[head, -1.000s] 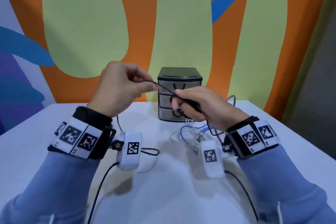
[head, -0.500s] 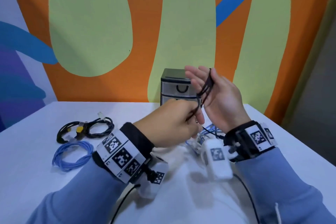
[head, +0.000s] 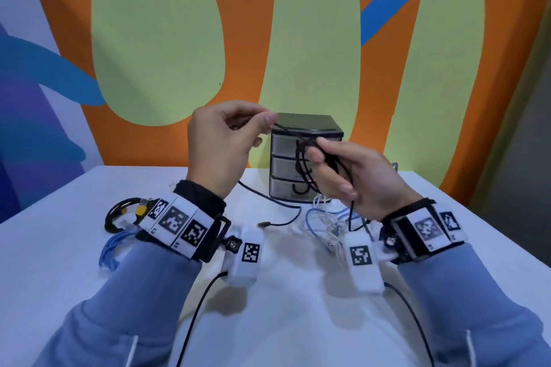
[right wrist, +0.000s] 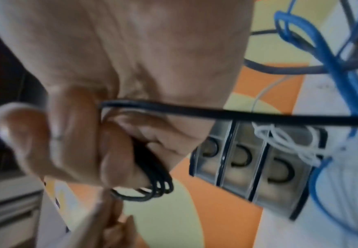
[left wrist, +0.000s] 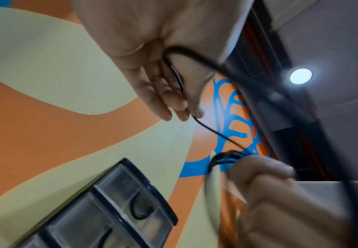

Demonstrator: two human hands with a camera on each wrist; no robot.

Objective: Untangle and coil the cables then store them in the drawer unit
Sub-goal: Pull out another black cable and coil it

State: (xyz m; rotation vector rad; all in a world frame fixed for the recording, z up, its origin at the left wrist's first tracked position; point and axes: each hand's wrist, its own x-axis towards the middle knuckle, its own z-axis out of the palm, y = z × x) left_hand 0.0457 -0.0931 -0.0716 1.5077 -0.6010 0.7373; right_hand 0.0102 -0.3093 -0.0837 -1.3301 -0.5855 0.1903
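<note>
On the white table point(head: 74, 247) the drawer unit point(head: 307, 158) stands at the back, drawers closed. In front of it, the right hand point(head: 354, 179) grips several loops of black cable point(head: 301, 164); the left hand point(head: 226, 140) pinches its free length. Coiling seems midway. Next: lay another loop without twisting. The blue and white tangle point(head: 325, 220) waits, strands hard to separate. The left coils are partly hidden.
</note>
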